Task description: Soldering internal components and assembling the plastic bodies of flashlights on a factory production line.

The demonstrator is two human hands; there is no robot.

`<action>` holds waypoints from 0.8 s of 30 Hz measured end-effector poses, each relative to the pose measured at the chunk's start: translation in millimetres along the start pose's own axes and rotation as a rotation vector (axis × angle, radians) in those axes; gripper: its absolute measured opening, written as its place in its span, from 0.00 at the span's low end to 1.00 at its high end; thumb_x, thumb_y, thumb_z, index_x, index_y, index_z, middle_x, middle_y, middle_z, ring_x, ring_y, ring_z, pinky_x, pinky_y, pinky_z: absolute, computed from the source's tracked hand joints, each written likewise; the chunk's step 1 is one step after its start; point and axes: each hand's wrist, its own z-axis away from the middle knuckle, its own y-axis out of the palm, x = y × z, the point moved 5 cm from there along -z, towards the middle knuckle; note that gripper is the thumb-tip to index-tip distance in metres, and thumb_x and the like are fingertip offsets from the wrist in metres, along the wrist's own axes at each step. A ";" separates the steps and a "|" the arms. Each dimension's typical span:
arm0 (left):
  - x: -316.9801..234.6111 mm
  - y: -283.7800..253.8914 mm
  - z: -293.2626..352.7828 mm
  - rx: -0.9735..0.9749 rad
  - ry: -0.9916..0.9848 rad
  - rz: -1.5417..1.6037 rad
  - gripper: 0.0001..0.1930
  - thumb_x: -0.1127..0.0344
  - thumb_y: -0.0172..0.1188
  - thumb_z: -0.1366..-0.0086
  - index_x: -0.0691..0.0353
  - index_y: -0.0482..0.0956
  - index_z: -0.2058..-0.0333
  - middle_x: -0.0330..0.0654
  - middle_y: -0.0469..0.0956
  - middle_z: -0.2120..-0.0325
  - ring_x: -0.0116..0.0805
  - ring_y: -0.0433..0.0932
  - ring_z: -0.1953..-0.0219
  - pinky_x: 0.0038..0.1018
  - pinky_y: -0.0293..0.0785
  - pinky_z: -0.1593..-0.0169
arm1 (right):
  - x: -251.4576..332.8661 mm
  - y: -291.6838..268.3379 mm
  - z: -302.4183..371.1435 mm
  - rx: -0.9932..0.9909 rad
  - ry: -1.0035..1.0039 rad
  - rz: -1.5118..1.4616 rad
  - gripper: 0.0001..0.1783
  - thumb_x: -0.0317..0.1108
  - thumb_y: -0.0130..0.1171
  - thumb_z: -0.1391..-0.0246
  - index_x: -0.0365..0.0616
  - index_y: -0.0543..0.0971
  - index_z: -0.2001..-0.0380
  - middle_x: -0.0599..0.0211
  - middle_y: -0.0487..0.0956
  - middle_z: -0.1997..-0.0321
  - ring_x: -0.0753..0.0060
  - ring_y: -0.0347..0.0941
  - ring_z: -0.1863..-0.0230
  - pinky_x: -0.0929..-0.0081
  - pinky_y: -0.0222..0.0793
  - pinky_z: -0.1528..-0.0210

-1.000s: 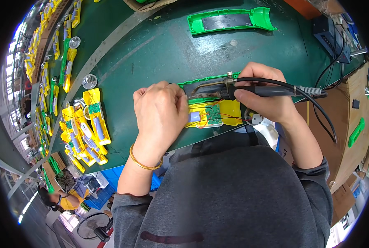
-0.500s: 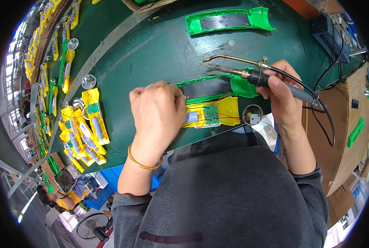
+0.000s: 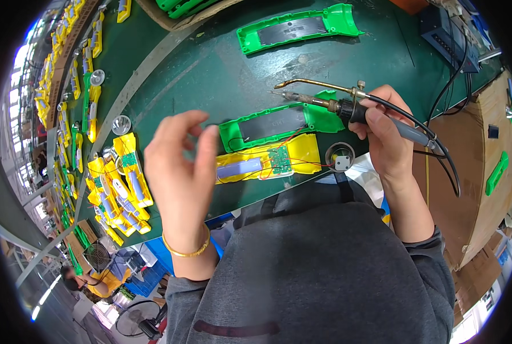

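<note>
My right hand [image 3: 389, 132] grips a soldering iron [image 3: 350, 110] with a thin brass tube clamped along it. Its tip points left, over a green half-shell [image 3: 228, 136] lined with a black pad. My left hand [image 3: 181, 166] is raised, fingers apart and holding nothing, just left of the shells. Nearer me lies a yellow half-shell [image 3: 306, 152] carrying a lilac battery cell [image 3: 238, 168] and a green circuit board [image 3: 280, 160]. Red and black wires run from the board to a round lamp head [image 3: 340, 157] at the table edge.
A pile of yellow half-shells [image 3: 118, 200] sits to the left, with a clear reflector cup [image 3: 122, 125] behind it. Another green half-shell [image 3: 293, 28] lies farther back. A blue control box [image 3: 442, 43] stands at far right, with cables. Cardboard [image 3: 456, 172] borders the right side.
My left hand has come off the left end of the shells, moved left and opened, uncovering the battery cell. The soldering iron, still in my right hand, has shifted slightly left.
</note>
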 end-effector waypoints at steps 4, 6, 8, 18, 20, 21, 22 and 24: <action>-37.6 27.6 10.8 0.089 0.270 -0.026 0.05 0.73 0.62 0.48 0.61 0.79 0.70 0.40 0.77 0.74 0.36 0.74 0.70 0.29 0.68 0.65 | -12.8 6.8 -7.2 -0.045 0.011 -0.148 0.12 0.37 0.53 0.47 0.38 0.70 0.67 0.64 0.74 0.75 0.78 0.67 0.74 0.82 0.62 0.70; -50.9 45.1 14.7 0.156 0.355 -0.089 0.06 0.75 0.61 0.48 0.63 0.80 0.69 0.41 0.78 0.72 0.34 0.75 0.69 0.27 0.69 0.66 | -15.0 13.6 -8.8 -0.053 -0.028 -0.201 0.11 0.36 0.51 0.46 0.38 0.69 0.67 0.64 0.74 0.74 0.77 0.68 0.72 0.80 0.63 0.66; -43.6 61.5 18.0 0.155 0.348 -0.033 0.07 0.75 0.63 0.50 0.62 0.81 0.70 0.41 0.78 0.71 0.36 0.76 0.70 0.28 0.70 0.64 | -17.7 19.5 -9.1 -0.043 -0.028 -0.240 0.11 0.36 0.51 0.45 0.38 0.69 0.66 0.64 0.74 0.74 0.77 0.68 0.72 0.80 0.64 0.66; -23.3 68.9 9.0 0.192 -0.003 0.366 0.03 0.75 0.62 0.48 0.64 0.80 0.73 0.43 0.78 0.78 0.34 0.77 0.76 0.26 0.72 0.71 | -16.6 8.1 -9.8 0.030 0.015 -0.447 0.10 0.36 0.53 0.45 0.41 0.70 0.65 0.64 0.74 0.70 0.76 0.69 0.72 0.78 0.65 0.67; -24.6 68.6 7.7 0.228 0.055 0.322 0.03 0.75 0.62 0.48 0.63 0.80 0.73 0.43 0.78 0.78 0.35 0.77 0.76 0.27 0.72 0.71 | -6.9 -6.0 -10.3 0.031 -0.001 -0.412 0.11 0.36 0.53 0.46 0.41 0.69 0.65 0.64 0.74 0.70 0.75 0.69 0.72 0.78 0.64 0.68; -24.2 68.1 6.8 0.227 0.054 0.320 0.03 0.75 0.62 0.48 0.63 0.80 0.73 0.43 0.78 0.78 0.35 0.77 0.76 0.27 0.72 0.71 | -2.4 -13.0 -10.5 0.032 -0.017 -0.379 0.11 0.37 0.54 0.46 0.41 0.69 0.66 0.63 0.74 0.70 0.75 0.68 0.73 0.78 0.63 0.68; -26.1 68.5 6.0 0.248 0.094 0.289 0.03 0.75 0.62 0.49 0.62 0.81 0.73 0.43 0.77 0.78 0.36 0.77 0.76 0.27 0.72 0.70 | 2.8 -18.1 -10.9 0.049 -0.032 -0.336 0.14 0.39 0.55 0.48 0.40 0.69 0.66 0.62 0.74 0.72 0.75 0.67 0.73 0.78 0.62 0.69; -30.2 68.4 3.6 0.268 0.133 0.258 0.03 0.75 0.61 0.49 0.62 0.81 0.73 0.43 0.77 0.78 0.37 0.77 0.76 0.28 0.72 0.70 | 10.5 -29.4 -12.7 0.066 -0.040 -0.237 0.14 0.40 0.56 0.49 0.40 0.69 0.66 0.62 0.74 0.73 0.75 0.67 0.73 0.78 0.62 0.68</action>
